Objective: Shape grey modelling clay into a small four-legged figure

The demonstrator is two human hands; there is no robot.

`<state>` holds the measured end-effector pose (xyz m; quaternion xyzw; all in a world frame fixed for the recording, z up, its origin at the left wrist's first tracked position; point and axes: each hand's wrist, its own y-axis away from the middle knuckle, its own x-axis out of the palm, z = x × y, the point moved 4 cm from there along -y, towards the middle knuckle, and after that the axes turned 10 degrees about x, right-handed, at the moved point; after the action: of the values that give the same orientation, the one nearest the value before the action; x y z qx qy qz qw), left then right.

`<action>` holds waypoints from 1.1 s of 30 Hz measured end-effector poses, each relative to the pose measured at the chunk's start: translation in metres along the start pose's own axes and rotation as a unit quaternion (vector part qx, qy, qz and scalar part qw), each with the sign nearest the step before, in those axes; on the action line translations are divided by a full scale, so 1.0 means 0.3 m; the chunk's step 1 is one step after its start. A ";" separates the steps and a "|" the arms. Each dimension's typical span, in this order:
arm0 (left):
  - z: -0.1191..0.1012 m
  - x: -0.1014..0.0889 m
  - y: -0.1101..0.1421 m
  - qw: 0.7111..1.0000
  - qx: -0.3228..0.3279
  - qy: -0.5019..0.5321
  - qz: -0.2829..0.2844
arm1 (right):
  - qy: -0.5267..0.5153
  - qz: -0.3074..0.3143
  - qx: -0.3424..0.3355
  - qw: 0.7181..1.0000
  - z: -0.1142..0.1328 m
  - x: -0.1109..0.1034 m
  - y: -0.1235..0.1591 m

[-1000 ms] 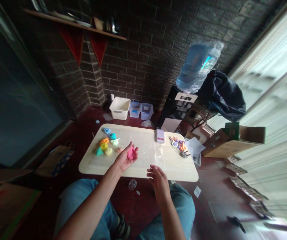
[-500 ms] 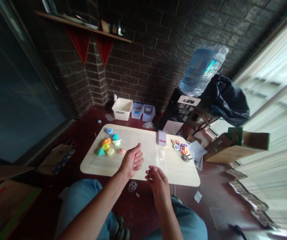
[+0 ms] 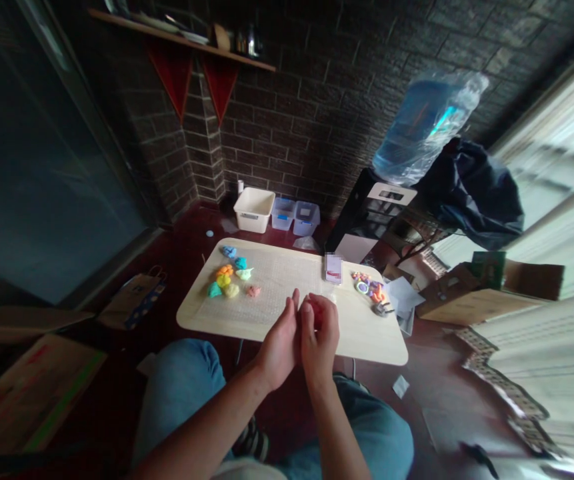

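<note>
My left hand (image 3: 279, 347) and my right hand (image 3: 321, 340) meet above the near edge of the low table (image 3: 357, 337). Between them they hold a small piece of red modelling clay (image 3: 321, 308), mostly hidden; only a reddish patch shows inside the curl of the right fingers. My left thumb points up, and the rest of that hand's fingers pass behind the right hand. Lumps of clay lie on the table's left side: blue (image 3: 229, 251), teal (image 3: 241, 263), orange (image 3: 225, 270), yellow (image 3: 223, 281), green (image 3: 214, 289), cream (image 3: 231, 291) and pink (image 3: 253, 291).
At the table's right lie small colourful pieces (image 3: 377, 292) and a grey clay-like piece (image 3: 382, 309). A small box (image 3: 333, 268) sits at the back edge. Behind stand a white bin (image 3: 254, 210), clear tubs (image 3: 307, 219) and a water dispenser (image 3: 361, 213). A cardboard box (image 3: 507, 293) is at right.
My hands were apart, the left closed around red clay and the right loosely curled. They have come together, the left moving right. The view has shifted slightly.
</note>
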<state>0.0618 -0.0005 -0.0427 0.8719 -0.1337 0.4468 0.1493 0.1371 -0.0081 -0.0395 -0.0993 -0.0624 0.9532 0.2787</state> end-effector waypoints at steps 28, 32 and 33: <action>-0.019 -0.059 0.035 0.998 -0.009 -0.058 -0.023 | -0.150 0.112 0.128 0.974 0.056 0.016 0.017; 0.004 -0.018 0.009 0.996 -0.091 0.004 0.012 | 0.152 0.093 -0.098 0.979 0.096 0.041 0.065; 0.011 -0.018 0.006 0.995 -0.096 0.005 0.017 | 0.194 0.087 -0.118 0.970 0.095 0.041 0.067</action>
<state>0.0606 -0.0028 -0.0487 0.8491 -0.1897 0.4384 0.2254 0.1101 -0.0202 -0.0171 -0.3195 -0.1099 0.9222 0.1879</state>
